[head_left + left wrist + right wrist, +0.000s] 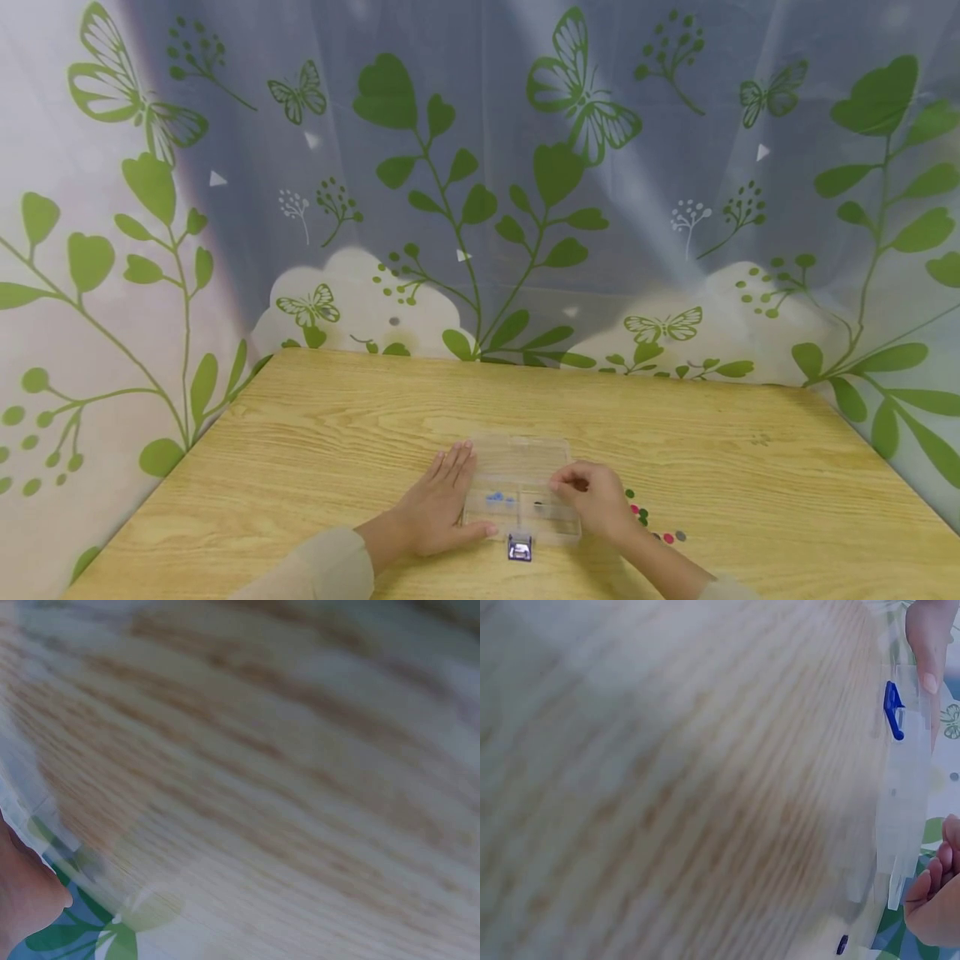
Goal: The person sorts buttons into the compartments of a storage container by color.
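A clear plastic box (pixel 491 518) with its lid (pixel 521 457) raised at the back lies on the table. Small blue pieces (pixel 498 497) sit in its left compartment, and a small dark piece (pixel 538 503) shows in the right one. My left hand (pixel 438 508) rests along the box's left side, fingers straight and thumb at the front edge. Over the right compartment is my right hand (pixel 596 500), fingers curled and thumb close to the index fingertip; nothing shows between them. A blue latch (pixel 892 711) hangs at the box front.
Several small round discs, green, pink and grey (pixel 680 536), lie on the wooden table (pixel 337 417) right of the box, partly behind the right wrist. In the right wrist view a dark disc (pixel 842 945) lies near the box. A leaf-patterned curtain (pixel 480 167) stands behind.
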{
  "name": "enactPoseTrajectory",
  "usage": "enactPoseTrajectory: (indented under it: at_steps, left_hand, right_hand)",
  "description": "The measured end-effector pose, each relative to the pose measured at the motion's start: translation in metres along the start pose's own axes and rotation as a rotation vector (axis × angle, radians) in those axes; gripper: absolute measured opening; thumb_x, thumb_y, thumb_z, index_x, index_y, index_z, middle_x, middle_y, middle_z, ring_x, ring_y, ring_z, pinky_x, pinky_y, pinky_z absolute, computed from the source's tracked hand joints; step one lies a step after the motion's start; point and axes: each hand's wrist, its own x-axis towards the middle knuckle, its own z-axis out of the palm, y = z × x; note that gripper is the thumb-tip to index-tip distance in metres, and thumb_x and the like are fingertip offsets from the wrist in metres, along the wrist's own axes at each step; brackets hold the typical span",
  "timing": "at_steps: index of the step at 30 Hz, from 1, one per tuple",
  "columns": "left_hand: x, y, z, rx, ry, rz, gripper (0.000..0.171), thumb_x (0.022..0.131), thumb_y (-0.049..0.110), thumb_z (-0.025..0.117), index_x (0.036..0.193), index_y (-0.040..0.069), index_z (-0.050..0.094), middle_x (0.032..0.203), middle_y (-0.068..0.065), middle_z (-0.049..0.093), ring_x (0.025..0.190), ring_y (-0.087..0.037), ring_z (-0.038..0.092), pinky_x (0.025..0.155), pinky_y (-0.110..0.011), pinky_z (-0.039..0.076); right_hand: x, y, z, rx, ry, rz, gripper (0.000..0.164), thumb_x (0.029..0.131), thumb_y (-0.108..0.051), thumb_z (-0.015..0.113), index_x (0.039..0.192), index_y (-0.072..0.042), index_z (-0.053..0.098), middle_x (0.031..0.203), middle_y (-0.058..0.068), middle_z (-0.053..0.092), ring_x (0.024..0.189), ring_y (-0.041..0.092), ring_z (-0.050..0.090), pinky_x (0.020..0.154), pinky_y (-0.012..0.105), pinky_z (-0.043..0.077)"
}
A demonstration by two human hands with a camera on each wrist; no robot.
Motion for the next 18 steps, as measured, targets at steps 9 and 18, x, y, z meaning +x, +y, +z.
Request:
enactPoseTrajectory:
  at_steps: [9,18]
  left_hand:
    - [0.0,-0.001,0.001,0.001,0.012,0.008,0.094,0.089,0.066,0.034,0.145,-0.006,0.016,0.154,-0.024,0.009,0.143,-0.035,0.009,0.118,-0.046,0.014]
    - [0.0,-0.001,0.002,0.003,0.015,0.009,0.094,0.089,0.067,0.034,0.145,-0.006,0.016,0.154,-0.024,0.009,0.143,-0.035,0.009,0.117,-0.046,0.013]
  right_hand:
    - [-0.002,0.003,-0.013,0.024,0.019,0.004,0.006,0.081,-0.004,0.067,0.076,-0.002,0.068,0.077,0.003,0.067,0.066,0.005,0.052,0.059,0.016,0.045]
    - [-0.005,0.015,-0.025,0.015,-0.009,0.006,0.004,0.082,-0.004,0.066,0.082,0.0,0.068,0.078,0.004,0.066,0.068,0.005,0.052,0.061,0.016,0.046]
